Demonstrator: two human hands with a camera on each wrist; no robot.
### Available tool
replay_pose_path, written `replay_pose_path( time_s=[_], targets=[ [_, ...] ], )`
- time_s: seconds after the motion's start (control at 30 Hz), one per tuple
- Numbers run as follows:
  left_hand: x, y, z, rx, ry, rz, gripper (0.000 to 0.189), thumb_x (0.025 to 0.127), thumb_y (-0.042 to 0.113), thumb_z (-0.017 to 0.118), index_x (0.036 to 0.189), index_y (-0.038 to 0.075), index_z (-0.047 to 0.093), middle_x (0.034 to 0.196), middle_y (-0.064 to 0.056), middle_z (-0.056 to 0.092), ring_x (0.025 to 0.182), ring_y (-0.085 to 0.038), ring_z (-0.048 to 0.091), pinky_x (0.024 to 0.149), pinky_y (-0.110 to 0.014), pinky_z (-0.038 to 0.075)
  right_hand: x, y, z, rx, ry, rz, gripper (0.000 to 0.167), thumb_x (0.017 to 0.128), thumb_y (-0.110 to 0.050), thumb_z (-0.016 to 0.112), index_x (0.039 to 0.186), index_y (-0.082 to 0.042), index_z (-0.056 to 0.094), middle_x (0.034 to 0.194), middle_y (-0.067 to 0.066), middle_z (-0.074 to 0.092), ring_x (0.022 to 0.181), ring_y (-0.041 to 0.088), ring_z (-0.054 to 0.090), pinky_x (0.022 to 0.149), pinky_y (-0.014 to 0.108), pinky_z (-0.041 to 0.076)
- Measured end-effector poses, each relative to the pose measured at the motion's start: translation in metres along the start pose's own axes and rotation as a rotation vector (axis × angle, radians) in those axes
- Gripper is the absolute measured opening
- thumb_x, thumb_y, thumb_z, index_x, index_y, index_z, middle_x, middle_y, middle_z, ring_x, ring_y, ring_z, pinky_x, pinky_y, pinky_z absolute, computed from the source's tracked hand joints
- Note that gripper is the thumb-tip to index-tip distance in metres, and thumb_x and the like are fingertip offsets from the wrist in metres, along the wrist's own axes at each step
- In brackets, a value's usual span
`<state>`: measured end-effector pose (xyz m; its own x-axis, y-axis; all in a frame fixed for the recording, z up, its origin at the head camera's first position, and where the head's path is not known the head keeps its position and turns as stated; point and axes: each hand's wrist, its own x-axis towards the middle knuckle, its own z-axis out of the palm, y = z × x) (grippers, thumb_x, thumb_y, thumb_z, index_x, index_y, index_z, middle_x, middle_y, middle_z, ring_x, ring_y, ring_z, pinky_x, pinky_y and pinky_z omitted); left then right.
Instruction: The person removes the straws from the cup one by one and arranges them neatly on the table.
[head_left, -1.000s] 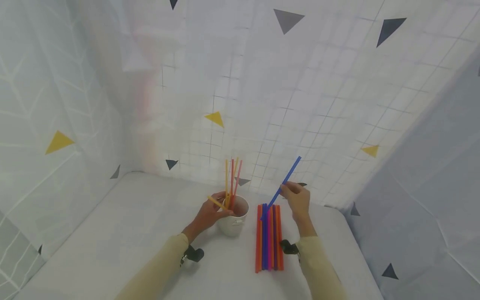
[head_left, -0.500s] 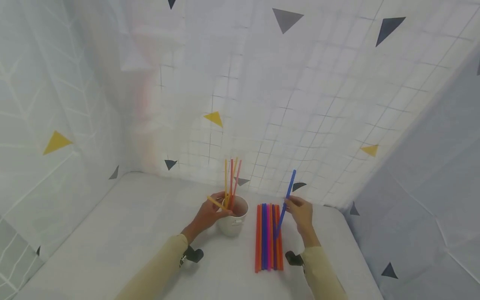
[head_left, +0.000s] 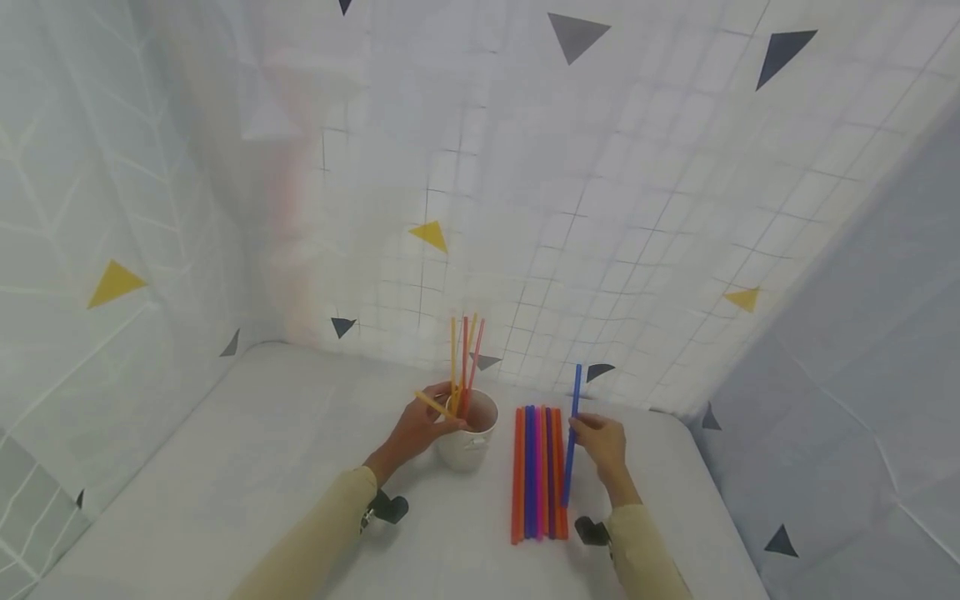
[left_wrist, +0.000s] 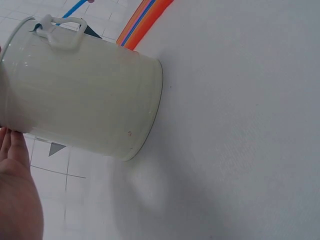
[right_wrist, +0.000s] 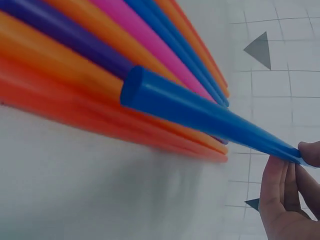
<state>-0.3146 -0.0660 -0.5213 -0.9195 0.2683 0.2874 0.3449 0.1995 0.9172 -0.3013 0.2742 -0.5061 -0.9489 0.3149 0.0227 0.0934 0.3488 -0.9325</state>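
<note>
My right hand pinches a blue straw near its middle, holding it almost upright at the right side of a row of straws. In the right wrist view the near open end of that blue straw overlaps the row. At the rim of a white mug, my left hand grips with fingers behind and thumb in front. Several yellow and red straws stand in the mug. A short yellow piece slants over the left hand. The left wrist view shows the mug's small handle.
The laid-out row holds orange, blue, pink and purple straws side by side on a white table. Behind it rises a white patterned sheet. A dark wrist mount sits beside the row's near right end.
My right hand has lowered the blue straw and moved it rightward across the row, turning it from a slant to nearly upright. The left hand and mug have stayed put.
</note>
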Motion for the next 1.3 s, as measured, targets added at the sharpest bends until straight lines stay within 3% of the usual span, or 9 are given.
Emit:
replay_pose_path(
  time_s=[0.27, 0.47, 0.63, 1.0, 1.3],
  targets=[
    [0.002, -0.005, 0.000, 0.009, 0.002, 0.011, 0.066, 0.084, 0.018, 0.078, 0.142, 0.009, 0.046, 0.140, -0.007, 0.049, 0.131, -0.026, 0.048, 0.104, -0.042, 0.042, 0.001, 0.019, -0.001, -0.106, -0.007, 0.030, 0.038, 0.088, -0.017, 0.072, 0.118, 0.006, 0.065, 0.113, 0.026, 0.066, 0.090, 0.029, 0.070, 0.080, 0.037, 0.058],
    [-0.006, 0.017, -0.002, 0.017, -0.002, 0.029, 0.068, 0.085, 0.020, 0.077, 0.141, 0.001, 0.044, 0.141, -0.018, 0.048, 0.131, -0.034, 0.047, 0.104, -0.045, 0.041, -0.002, 0.030, 0.000, -0.199, -0.008, 0.045, 0.039, 0.088, -0.022, 0.072, 0.116, 0.003, 0.066, 0.111, 0.023, 0.067, 0.088, 0.027, 0.069, 0.079, 0.039, 0.058],
    [-0.011, 0.032, -0.006, 0.005, -0.013, 0.034, 0.068, 0.085, 0.024, 0.077, 0.140, 0.000, 0.045, 0.140, -0.020, 0.048, 0.130, -0.035, 0.048, 0.104, -0.044, 0.042, -0.005, 0.034, 0.000, -0.217, -0.001, 0.041, 0.038, 0.086, -0.020, 0.074, 0.113, 0.005, 0.067, 0.109, 0.025, 0.067, 0.083, 0.026, 0.069, 0.073, 0.037, 0.059],
    [-0.012, 0.031, -0.006, -0.006, -0.013, 0.036, 0.068, 0.084, 0.023, 0.078, 0.140, 0.002, 0.046, 0.140, -0.020, 0.048, 0.130, -0.036, 0.048, 0.104, -0.044, 0.042, -0.010, 0.043, 0.002, -0.218, -0.049, 0.030, 0.038, 0.086, -0.017, 0.073, 0.113, 0.008, 0.066, 0.108, 0.027, 0.067, 0.088, 0.032, 0.069, 0.074, 0.041, 0.059],
    [-0.011, 0.030, -0.006, 0.000, -0.021, 0.030, 0.069, 0.085, 0.025, 0.077, 0.141, 0.001, 0.045, 0.141, -0.019, 0.047, 0.131, -0.034, 0.047, 0.104, -0.042, 0.041, -0.011, 0.048, 0.006, -0.271, -0.043, 0.037, 0.036, 0.088, -0.020, 0.072, 0.111, 0.006, 0.067, 0.107, 0.025, 0.067, 0.085, 0.029, 0.070, 0.077, 0.043, 0.058]
  ],
)
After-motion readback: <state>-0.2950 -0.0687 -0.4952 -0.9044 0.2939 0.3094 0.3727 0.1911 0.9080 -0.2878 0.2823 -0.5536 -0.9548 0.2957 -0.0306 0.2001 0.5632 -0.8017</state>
